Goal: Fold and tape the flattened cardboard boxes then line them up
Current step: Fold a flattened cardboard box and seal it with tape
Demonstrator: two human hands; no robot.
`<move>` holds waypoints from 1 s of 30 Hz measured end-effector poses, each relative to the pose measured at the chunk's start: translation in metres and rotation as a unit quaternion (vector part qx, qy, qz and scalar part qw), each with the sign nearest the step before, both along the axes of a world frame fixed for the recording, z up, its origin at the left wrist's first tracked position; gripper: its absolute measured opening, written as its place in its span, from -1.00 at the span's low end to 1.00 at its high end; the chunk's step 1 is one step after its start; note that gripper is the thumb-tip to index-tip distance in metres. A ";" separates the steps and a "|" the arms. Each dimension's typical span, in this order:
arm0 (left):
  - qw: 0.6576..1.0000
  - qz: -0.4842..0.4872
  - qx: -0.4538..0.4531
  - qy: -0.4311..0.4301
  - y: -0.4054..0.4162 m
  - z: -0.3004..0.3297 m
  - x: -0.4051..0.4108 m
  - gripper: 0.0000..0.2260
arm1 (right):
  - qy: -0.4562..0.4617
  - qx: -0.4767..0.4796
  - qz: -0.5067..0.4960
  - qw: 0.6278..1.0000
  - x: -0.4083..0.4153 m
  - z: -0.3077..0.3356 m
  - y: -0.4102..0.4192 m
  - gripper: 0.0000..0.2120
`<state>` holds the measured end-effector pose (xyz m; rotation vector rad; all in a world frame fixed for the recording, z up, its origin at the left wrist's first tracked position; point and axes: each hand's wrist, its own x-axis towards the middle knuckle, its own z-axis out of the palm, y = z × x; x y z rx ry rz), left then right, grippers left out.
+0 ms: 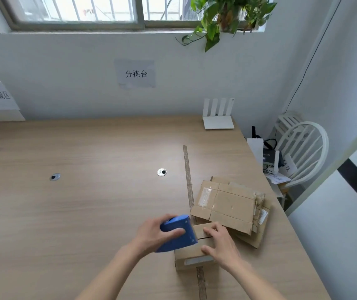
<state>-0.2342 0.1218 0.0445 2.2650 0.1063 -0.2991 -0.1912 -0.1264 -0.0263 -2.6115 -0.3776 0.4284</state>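
One folded box (194, 252) stood near the front edge of the wooden table (86, 202), flaps closed, contents not visible. Left hand (158, 232) gripped a blue tape dispenser (178, 233), fingers curled round its body, pressed against the box's left top edge. Right hand (218, 243) lay flat on the box top — fingers straight, holding the flaps down.

Just beyond the box, to the right: a stack of flattened cardboard boxes (231, 204), at least two layers, exact count unclear. Old clear tape and a label showed on them.

One brown tape strip (188, 169) ran near-to-far down the table, passing under the box. Two round cable grommets (162, 172) sat in the tabletop. One white router (217, 118) with four antennas stood at the far right corner — a white chair (303, 152) with papers beside the table.
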 end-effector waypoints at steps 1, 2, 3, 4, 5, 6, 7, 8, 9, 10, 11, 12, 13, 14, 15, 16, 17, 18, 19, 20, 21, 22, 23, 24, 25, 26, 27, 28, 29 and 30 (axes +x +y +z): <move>1.000 -0.021 0.005 0.011 -0.012 0.004 0.006 -0.55 | 0.018 0.013 0.002 1.000 0.003 0.000 0.000 -0.48; 0.999 -0.035 0.017 0.023 -0.022 0.004 0.011 -0.55 | 0.036 0.026 0.003 0.999 0.006 0.000 -0.001 -0.53; 0.998 -0.041 0.027 0.031 -0.030 0.004 0.015 -0.54 | 0.056 0.049 0.001 0.997 0.008 0.000 -0.004 -0.57; 0.998 -0.044 0.039 0.034 -0.037 0.003 0.018 -0.52 | 0.083 0.086 -0.010 0.993 0.011 -0.001 -0.009 -0.63; 0.997 -0.046 0.051 0.033 -0.042 0.001 0.020 -0.52 | 0.120 0.144 -0.031 0.982 0.015 -0.001 -0.013 -0.68; 0.996 -0.049 0.063 0.033 -0.045 0.001 0.023 -0.52 | 0.173 0.206 -0.063 0.961 0.017 0.002 -0.016 -0.69; 0.995 -0.056 0.072 0.036 -0.047 0.002 0.026 -0.53 | 0.239 0.267 -0.096 0.929 0.019 0.007 -0.018 -0.67; 0.994 -0.062 0.077 0.039 -0.048 0.002 0.030 -0.55 | 0.297 0.311 -0.109 0.896 0.021 0.011 -0.019 -0.66; 0.994 -0.066 0.081 0.040 -0.049 0.003 0.032 -0.58 | 0.338 0.343 -0.107 0.870 0.023 0.014 -0.019 -0.65; 0.993 -0.068 0.088 0.041 -0.050 0.003 0.035 -0.61 | 0.361 0.359 -0.094 0.856 0.025 0.015 -0.020 -0.64; 0.992 -0.072 0.095 0.041 -0.051 0.004 0.038 -0.62 | 0.375 0.371 -0.085 0.845 0.026 0.017 -0.020 -0.62; 0.990 -0.079 0.106 0.042 -0.052 0.004 0.040 -0.61 | 0.378 0.374 -0.076 0.844 0.028 0.017 -0.020 -0.62; 0.988 -0.088 0.118 0.042 -0.053 0.003 0.041 -0.59 | 0.375 0.375 -0.073 0.845 0.030 0.017 -0.020 -0.64; 0.986 -0.095 0.128 0.042 -0.054 0.004 0.043 -0.58 | 0.370 0.375 -0.074 0.847 0.033 0.014 -0.021 -0.68; 0.985 -0.099 0.134 0.042 -0.054 0.004 0.044 -0.56 | 0.364 0.378 -0.079 0.848 0.035 0.011 -0.023 -0.72; 0.985 -0.099 0.136 0.043 -0.055 0.005 0.045 -0.56 | 0.357 0.382 -0.081 0.848 0.037 0.007 -0.025 -0.74; 0.985 -0.096 0.136 0.044 -0.055 0.005 0.046 -0.56 | 0.356 0.387 -0.083 0.847 0.038 0.004 -0.027 -0.75; 0.985 -0.094 0.138 0.046 -0.055 0.005 0.047 -0.56 | 0.359 0.386 -0.082 0.846 0.039 0.002 -0.028 -0.76; 0.985 -0.093 0.138 0.049 -0.055 0.005 0.048 -0.56 | 0.362 0.385 -0.078 0.845 0.040 0.000 -0.028 -0.76; 0.985 -0.092 0.138 0.052 -0.055 0.005 0.048 -0.55 | 0.364 0.383 -0.073 0.846 0.041 -0.001 -0.028 -0.76; 0.985 -0.092 0.137 0.054 -0.055 0.004 0.049 -0.53 | 0.365 0.381 -0.070 0.847 0.042 -0.001 -0.027 -0.76; 0.985 -0.092 0.138 0.053 -0.054 0.003 0.049 -0.51 | 0.367 0.378 -0.068 0.847 0.042 -0.001 -0.025 -0.76; 0.985 -0.092 0.141 0.050 -0.054 0.004 0.050 -0.51 | 0.369 0.375 -0.066 0.848 0.043 -0.001 -0.024 -0.76; 0.984 -0.093 0.143 0.048 -0.054 0.004 0.050 -0.53 | 0.371 0.372 -0.063 0.848 0.044 -0.001 -0.024 -0.76; 0.984 -0.094 0.145 0.047 -0.054 0.005 0.049 -0.55 | 0.372 0.371 -0.061 0.849 0.044 0.000 -0.023 -0.76; 0.984 -0.096 0.146 0.045 -0.054 0.006 0.049 -0.57 | 0.373 0.371 -0.062 0.848 0.044 0.000 -0.024 -0.76; 0.983 -0.097 0.147 0.043 -0.053 0.006 0.048 -0.59 | 0.375 0.374 -0.062 0.846 0.044 0.000 -0.024 -0.75; 0.983 -0.099 0.146 0.040 -0.053 0.006 0.048 -0.61 | 0.380 0.380 -0.060 0.841 0.044 0.000 -0.024 -0.73; 0.984 -0.100 0.144 0.037 -0.052 0.005 0.047 -0.64 | 0.386 0.383 -0.056 0.838 0.044 0.000 -0.025 -0.71; 0.984 -0.100 0.142 0.033 -0.051 0.004 0.047 -0.65 | 0.390 0.384 -0.053 0.835 0.043 0.001 -0.025 -0.70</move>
